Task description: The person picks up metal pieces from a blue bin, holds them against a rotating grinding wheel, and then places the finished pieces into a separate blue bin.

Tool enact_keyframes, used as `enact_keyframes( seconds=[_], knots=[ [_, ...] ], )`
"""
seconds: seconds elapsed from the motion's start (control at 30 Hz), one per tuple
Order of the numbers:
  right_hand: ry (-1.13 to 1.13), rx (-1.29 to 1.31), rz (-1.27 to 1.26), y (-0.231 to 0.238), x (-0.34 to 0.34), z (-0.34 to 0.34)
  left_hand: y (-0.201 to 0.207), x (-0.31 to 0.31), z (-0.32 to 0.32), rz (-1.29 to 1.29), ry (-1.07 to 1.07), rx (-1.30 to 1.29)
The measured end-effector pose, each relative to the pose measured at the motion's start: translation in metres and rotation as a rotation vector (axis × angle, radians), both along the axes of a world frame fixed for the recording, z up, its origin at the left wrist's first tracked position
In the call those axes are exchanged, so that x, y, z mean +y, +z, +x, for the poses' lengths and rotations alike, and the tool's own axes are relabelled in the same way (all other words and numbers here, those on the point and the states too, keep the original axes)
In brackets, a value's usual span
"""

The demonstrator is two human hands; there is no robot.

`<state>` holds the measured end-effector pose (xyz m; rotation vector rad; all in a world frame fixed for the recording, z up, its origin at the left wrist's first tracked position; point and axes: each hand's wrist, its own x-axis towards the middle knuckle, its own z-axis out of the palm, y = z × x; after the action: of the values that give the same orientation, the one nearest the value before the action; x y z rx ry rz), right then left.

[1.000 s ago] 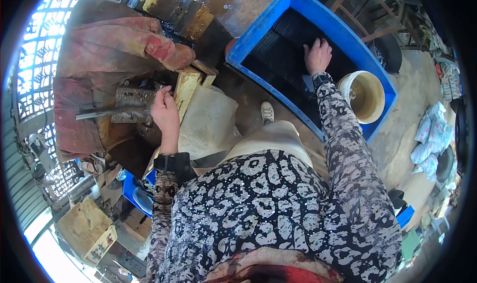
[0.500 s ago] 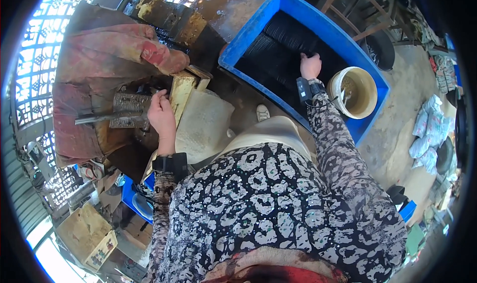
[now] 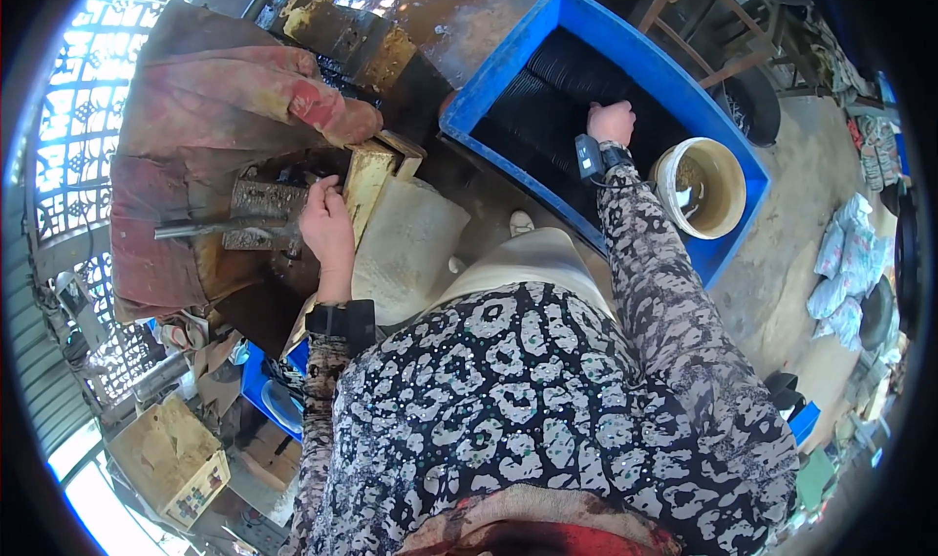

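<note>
Both hands were busy: right hand (image 3: 611, 121) curled closed on dark stacked sheets (image 3: 557, 92) in blue tub (image 3: 508, 63); left hand (image 3: 327, 226) gripped rusty press (image 3: 269, 204). Most sheets remained unprocessed.

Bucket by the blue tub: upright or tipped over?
Upright. The bucket shows its round open mouth to the camera, with murky contents inside, and it stands against the blue tub wall near the right hand.

right hand (image 3: 611, 121): fingers hidden among dark sheets (image 3: 567, 87) | grip unclear
</note>
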<state>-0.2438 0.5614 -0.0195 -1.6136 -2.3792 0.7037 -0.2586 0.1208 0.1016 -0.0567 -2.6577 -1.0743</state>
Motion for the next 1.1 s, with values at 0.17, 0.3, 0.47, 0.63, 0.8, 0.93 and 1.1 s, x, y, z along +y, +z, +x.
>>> enact_keyframes(
  seconds=[0.17,0.3,0.47,0.63,0.8,0.93,1.1],
  knots=[
    [0.016,0.018,-0.004,-0.008,0.006,-0.005,0.006,0.003,0.002,-0.003,-0.004,-0.101],
    [-0.027,0.020,-0.037,0.000,-0.001,-0.007,0.010,0.005,0.004,-0.028,-0.008,-0.073],
    [0.020,0.010,0.015,-0.014,0.012,-0.004,0.008,0.008,0.005,-0.035,0.010,0.022],
    [0.085,0.022,0.020,-0.014,0.015,-0.002,0.009,0.008,0.005,-0.066,0.016,0.015],
    [0.088,0.071,0.038,-0.011,0.012,0.007,0.015,0.011,0.006,-0.081,0.019,-0.069],
    [0.088,-0.012,-0.032,0.003,0.011,0.001,0.017,0.013,0.008,-0.101,0.028,-0.078],
    [0.059,-0.025,0.019,-0.005,0.018,-0.001,0.014,0.012,0.009,-0.109,0.010,-0.051]
  ],
)
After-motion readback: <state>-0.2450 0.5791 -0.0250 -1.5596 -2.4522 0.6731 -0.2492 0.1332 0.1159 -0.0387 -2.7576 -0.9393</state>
